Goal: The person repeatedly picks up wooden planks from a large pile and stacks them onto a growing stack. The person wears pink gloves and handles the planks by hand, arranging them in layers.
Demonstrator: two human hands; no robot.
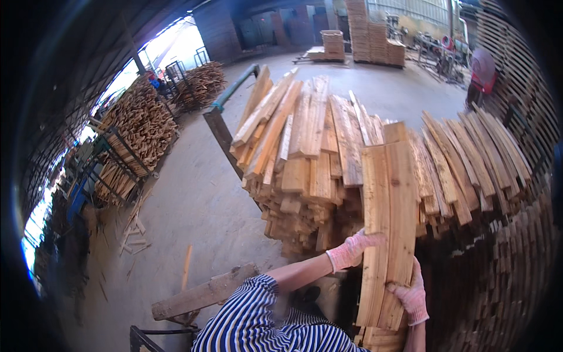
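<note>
While both gloved hands grip a pair of planks (pixel 388 211), the wood stands right of centre in the frame, its lower end near the bottom edge. The left hand (pixel 354 249) holds the left edge about midway along, its fingers bent over the near face. Lower down, the right hand (pixel 412 294) clasps the opposite edge, its thumb across the right plank's face, so the pair lies between the two hands.

The planks lie side by side, long axis running nearly up and down the frame with a slight lean to the right at the top; the right plank's upper end sits a little higher than the left one's. Their faces show grain and darker streaks; whether they carry any marking cannot be told at this blur.

Behind them, a plank stack (pixel 311 129) fills the upper middle and a row of boards (pixel 469 158) fans across the right. A striped sleeve (pixel 246 311) enters from the lower edge.
</note>
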